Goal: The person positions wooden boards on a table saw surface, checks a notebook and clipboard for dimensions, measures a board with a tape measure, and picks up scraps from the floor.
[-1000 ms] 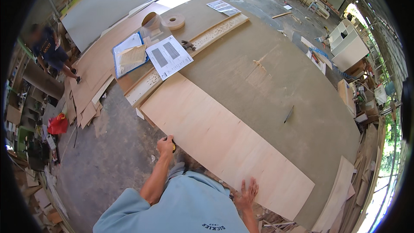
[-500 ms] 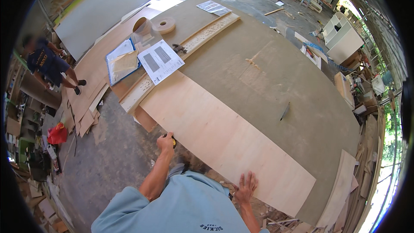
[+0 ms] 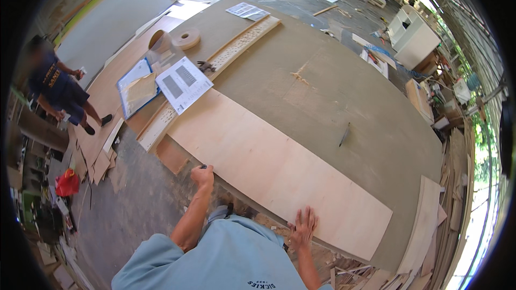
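Observation:
My left hand (image 3: 202, 176) is closed around a small dark thing, the tape measure (image 3: 203, 166), beside the near long edge of a pale plywood board (image 3: 269, 156). Fingers hide most of the tape measure. With fingers stretched out, my right hand (image 3: 303, 226) rests on that same edge, towards the board's right end. The long board lies flat and slantwise on the large grey-brown worktable (image 3: 371, 145). A thin dark pen or pencil (image 3: 344, 135) lies beyond it. At the board's far left end sits a printed drawing sheet (image 3: 185, 86).
A perforated wooden strip (image 3: 236, 48) crosses the table at the left. Near it are a blue clipboard (image 3: 131, 90) and a roll of edging tape (image 3: 186, 37). Another person (image 3: 56, 83) stands at the left. Wood offcuts (image 3: 457, 182) pile up at the right; a white cabinet (image 3: 414, 37) stands behind.
My left hand has turned, so the tape measure's yellow side no longer shows. My right hand stays on the board's edge. The view has shifted slightly; the other person appears larger.

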Demonstrator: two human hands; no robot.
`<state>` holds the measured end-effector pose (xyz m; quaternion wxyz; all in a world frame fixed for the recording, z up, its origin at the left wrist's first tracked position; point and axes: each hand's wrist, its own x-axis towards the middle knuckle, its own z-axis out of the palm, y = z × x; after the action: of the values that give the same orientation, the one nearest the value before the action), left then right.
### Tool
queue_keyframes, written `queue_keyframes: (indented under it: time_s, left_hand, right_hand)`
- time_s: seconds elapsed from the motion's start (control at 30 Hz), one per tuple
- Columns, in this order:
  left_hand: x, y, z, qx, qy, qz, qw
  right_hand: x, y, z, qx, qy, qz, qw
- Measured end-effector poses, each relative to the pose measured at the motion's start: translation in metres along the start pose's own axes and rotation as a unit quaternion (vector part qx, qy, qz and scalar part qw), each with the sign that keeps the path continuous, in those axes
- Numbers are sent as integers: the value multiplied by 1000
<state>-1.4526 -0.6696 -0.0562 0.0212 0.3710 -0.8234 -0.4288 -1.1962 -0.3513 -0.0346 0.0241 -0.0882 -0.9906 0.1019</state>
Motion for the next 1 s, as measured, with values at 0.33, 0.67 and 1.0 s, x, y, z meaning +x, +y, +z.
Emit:
queue_keyframes:
  time_s: [0.33,0.67,1.0]
  left_hand:
    - [38,26,9,41,-116,24,992]
    - [74,82,-28,23,35,284,958]
    - [194,111,25,168,2,520,837]
  right_hand:
    - [33,24,12,14,-1,10,1000]
    - [36,9,-8,60,15,63,996]
    - [137,-25,-107,-78,328,282,898]
